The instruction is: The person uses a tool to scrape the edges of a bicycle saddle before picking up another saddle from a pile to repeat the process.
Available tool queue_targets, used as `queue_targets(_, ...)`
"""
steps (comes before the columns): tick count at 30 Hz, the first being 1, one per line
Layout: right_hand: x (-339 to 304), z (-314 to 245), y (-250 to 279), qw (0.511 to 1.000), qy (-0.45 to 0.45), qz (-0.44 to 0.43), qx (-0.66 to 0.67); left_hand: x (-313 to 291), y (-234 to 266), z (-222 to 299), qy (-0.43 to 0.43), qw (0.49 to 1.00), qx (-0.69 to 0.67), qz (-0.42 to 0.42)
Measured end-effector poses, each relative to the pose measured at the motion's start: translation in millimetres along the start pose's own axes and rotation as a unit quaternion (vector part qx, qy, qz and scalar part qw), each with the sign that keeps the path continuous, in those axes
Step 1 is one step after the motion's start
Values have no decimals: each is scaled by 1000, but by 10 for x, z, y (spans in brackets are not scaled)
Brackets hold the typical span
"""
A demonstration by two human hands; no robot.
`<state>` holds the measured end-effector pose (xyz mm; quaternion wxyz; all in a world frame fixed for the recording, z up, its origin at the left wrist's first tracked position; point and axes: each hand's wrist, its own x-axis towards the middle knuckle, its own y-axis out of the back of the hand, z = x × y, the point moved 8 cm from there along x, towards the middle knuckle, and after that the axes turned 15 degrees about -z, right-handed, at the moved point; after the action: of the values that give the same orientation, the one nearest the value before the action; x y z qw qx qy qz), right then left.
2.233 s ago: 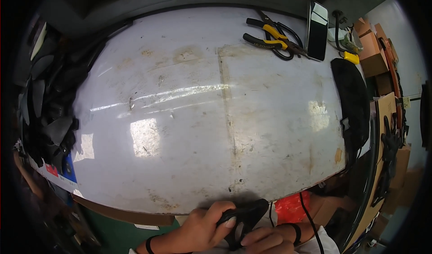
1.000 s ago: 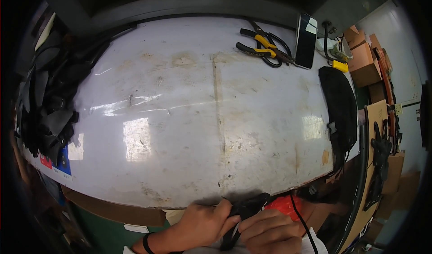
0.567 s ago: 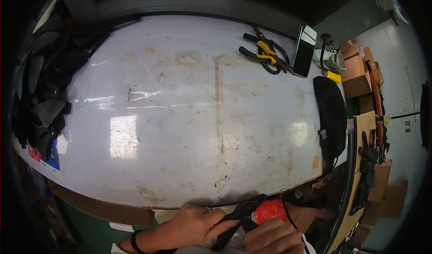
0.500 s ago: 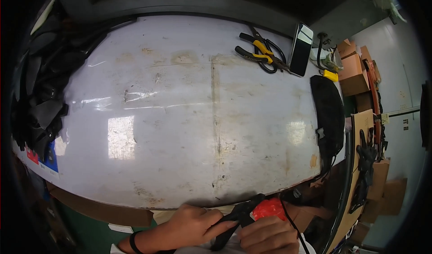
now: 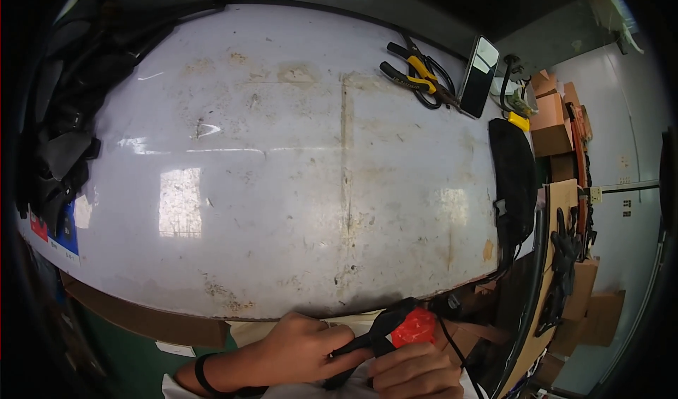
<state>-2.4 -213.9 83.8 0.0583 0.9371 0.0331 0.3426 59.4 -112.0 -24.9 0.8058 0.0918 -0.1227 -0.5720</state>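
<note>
At the table's front edge, my left hand pinches one end of a black fabric piece. Beside it, my right hand is closed with its knuckles up, gripping the other part of the same piece. A crinkled red plastic-looking thing shows just beyond my right fingers, against the black fabric; what it belongs to is hidden. A thin black cord runs down past my right hand. The lower part of the fabric disappears behind my hands.
A stained white table spreads ahead. Black-and-yellow pliers, black-handled scissors and a phone lie at its far right. A long black fabric item lies at the right edge, a black fabric pile at the left.
My view has shifted slightly. The black fabric between my hands is folded differently, and more of the red thing shows. Both hands keep their hold.
</note>
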Motion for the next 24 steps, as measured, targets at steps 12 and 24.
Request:
queue_targets(12, -27, -45, -105, 999, -37, -8, -1, -48, -29, 24, -32, 999, 6, 5)
queue_targets(24, -131, -73, -298, 998, 35, -42, 22, -91, -69, -3, -40, 999, -12, 11)
